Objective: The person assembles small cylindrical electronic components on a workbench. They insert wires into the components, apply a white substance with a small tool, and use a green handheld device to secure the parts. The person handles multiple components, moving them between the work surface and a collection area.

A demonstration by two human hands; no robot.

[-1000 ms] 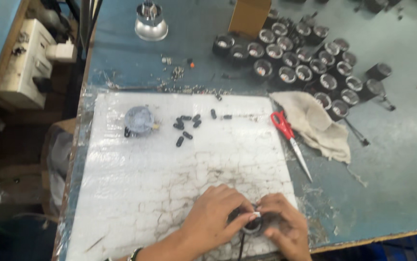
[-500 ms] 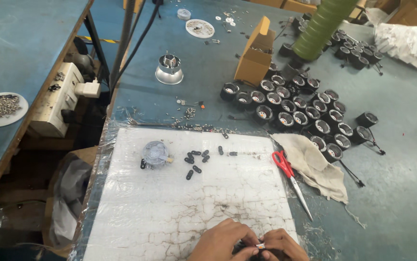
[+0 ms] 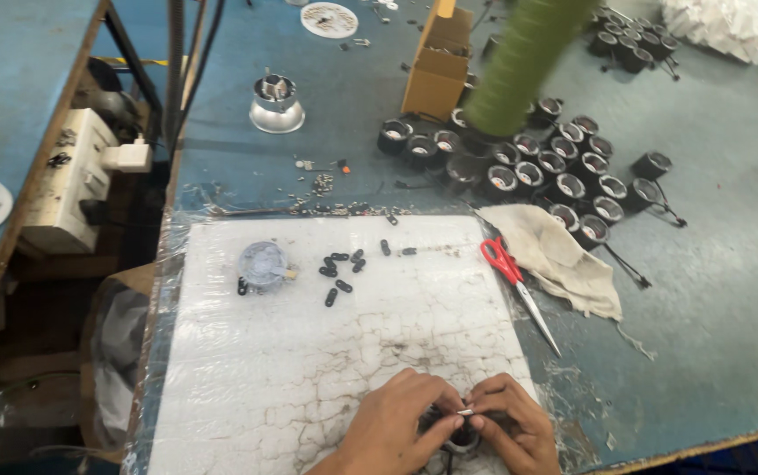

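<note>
Both my hands meet at the near edge of a white cracked mat (image 3: 326, 352). My left hand (image 3: 397, 427) and my right hand (image 3: 515, 427) together grip a small black round fixture (image 3: 451, 431), mostly hidden by my fingers. A thin pale piece sits pinched between the fingertips of my right hand just above the fixture. Several small black clips (image 3: 340, 268) and a clear round lens (image 3: 263, 263) lie on the mat's far part.
Red-handled scissors (image 3: 513, 277) and a beige rag (image 3: 564, 259) lie right of the mat. Several black round fixtures (image 3: 537, 167) cluster behind them. A cardboard box (image 3: 436, 70), a silver reflector (image 3: 275, 105), a green padded pole (image 3: 524, 62) and a switch box (image 3: 76, 180) stand farther back.
The view has tilted up, so more of the far bench shows. My hands stay together on the fixture at the mat's near edge.
</note>
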